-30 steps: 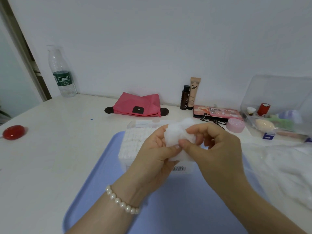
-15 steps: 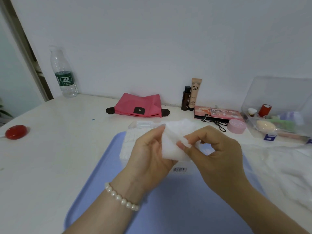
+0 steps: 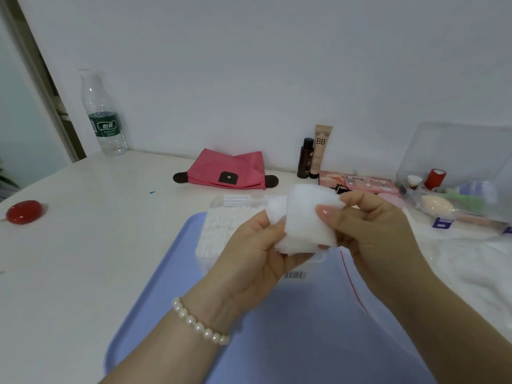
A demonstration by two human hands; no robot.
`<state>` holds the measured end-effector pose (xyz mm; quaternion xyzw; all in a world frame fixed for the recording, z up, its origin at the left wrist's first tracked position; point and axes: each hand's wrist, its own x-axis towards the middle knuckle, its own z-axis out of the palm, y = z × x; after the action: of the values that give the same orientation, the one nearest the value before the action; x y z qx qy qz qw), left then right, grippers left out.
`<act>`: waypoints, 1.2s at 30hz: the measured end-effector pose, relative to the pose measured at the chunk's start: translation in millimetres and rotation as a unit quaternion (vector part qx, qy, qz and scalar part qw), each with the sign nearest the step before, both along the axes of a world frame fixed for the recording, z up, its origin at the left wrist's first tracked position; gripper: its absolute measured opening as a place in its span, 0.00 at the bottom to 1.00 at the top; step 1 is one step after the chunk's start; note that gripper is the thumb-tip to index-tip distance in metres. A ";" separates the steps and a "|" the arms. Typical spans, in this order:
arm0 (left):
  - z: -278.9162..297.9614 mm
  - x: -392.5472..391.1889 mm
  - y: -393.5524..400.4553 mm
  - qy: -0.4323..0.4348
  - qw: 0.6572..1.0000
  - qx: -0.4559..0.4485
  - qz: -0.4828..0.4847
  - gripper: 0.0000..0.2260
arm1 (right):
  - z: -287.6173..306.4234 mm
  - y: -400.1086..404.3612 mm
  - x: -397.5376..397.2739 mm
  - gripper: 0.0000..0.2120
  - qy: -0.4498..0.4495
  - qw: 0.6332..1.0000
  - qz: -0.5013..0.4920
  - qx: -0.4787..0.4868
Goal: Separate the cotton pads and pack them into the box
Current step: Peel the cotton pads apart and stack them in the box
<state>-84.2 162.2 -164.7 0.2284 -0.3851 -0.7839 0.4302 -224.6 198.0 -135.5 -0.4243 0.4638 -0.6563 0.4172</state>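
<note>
A small stack of white cotton pads (image 3: 304, 220) is held upright between both hands above the blue tray (image 3: 155, 295). My left hand (image 3: 255, 259) grips the stack's left and lower edge with thumb and fingers. My right hand (image 3: 368, 231) pinches the front pad at its upper right corner, thumb on the near face. Behind the hands stands a clear plastic box (image 3: 221, 231) on the tray, its left part filled with rows of white pads; the hands hide its right part.
A clear zip bag with a red line (image 3: 352, 275) lies on the tray. At the back stand a water bottle (image 3: 104, 117), a pink pouch (image 3: 230, 170), a dark bottle (image 3: 304, 159), a BB tube (image 3: 320, 151) and a palette (image 3: 365, 182). A clear organiser (image 3: 457, 173) and white cloth (image 3: 476, 267) are right; a red object (image 3: 24, 212) left.
The crumpled-looking bunch of pads has been turned and spread so a flat pad faces me. Both hands rose slightly, and my right thumb shifted to the pad's upper right corner.
</note>
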 end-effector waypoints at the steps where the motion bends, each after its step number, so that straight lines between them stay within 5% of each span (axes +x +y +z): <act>1: -0.1 -0.1 0.0 -0.010 1.000 -0.007 -0.003 0.15 | -1.1 0.6 2.4 0.11 0.034 0.999 -0.020 0.004; 19: -0.2 -1.8 4.0 -0.065 0.996 -0.054 -0.035 0.22 | -11.5 0.2 7.5 0.13 0.268 0.950 -0.157 -0.028; 21: -2.4 -0.8 3.8 -0.082 0.993 -0.076 -0.032 0.15 | -10.5 -2.8 2.6 0.17 0.214 0.971 -0.110 0.017; 24: -2.5 2.2 4.0 -0.082 0.991 -0.088 -0.061 0.17 | -8.3 -7.5 -7.6 0.22 0.073 0.986 0.101 0.114; 28: -0.1 4.7 5.9 -0.082 0.982 -0.115 -0.125 0.22 | -12.9 -11.3 -22.3 0.23 0.077 0.962 0.244 0.093; 33: 3.7 -0.5 10.5 -0.109 0.976 -0.124 -0.144 0.14 | -11.3 -7.0 -11.7 0.23 0.234 0.959 0.162 0.004; 36: 6.4 -4.3 13.7 -0.146 0.970 -0.139 -0.135 0.12 | -6.2 -0.3 6.3 0.23 0.194 0.975 0.106 -0.008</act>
<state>-88.5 175.9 -158.3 0.2243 -0.5764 -0.7316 0.2867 -218.3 197.7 -141.6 -0.5939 0.4829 -0.5169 0.3833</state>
